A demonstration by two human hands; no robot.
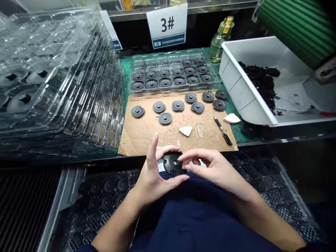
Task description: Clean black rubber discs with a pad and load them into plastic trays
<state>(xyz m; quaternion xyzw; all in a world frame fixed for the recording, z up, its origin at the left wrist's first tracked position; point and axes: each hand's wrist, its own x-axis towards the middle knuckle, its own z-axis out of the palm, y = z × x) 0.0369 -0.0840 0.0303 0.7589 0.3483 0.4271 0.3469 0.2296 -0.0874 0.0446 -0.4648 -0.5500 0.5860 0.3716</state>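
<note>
Disc, black plastic, sits pinched at its rim between left hand and right hand above the lap. Likely light and rigid; grip the edge, not the perforated face.

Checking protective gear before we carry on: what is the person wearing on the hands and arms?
Nothing on either: the left hand and right hand are bare, with no gloves, rings or watch. Both forearms are uncovered. Dark blue cloth at the bottom corners may be sleeve ends.
</note>
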